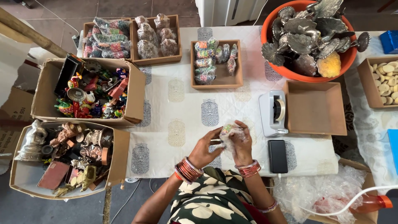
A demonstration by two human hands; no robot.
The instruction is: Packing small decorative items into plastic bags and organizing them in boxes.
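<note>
While both hands meet | left hand [206, 150], right hand [242, 147] fingers clamped on plastic packet [229, 132]

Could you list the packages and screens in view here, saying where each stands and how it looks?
Small clear packet: held in both hands, left hand, right hand; colourful contents.
Wrapped packets: in a wooden tray at table centre; clear, multicoloured.
Phone: right of the hands; black rectangle, dark screen.
Cardboard box: left; brown, holding painted figurines.

Red-orange bangles [188, 170] stacked on both wrists; dark green garment [207, 199], cream leaf print.
</note>
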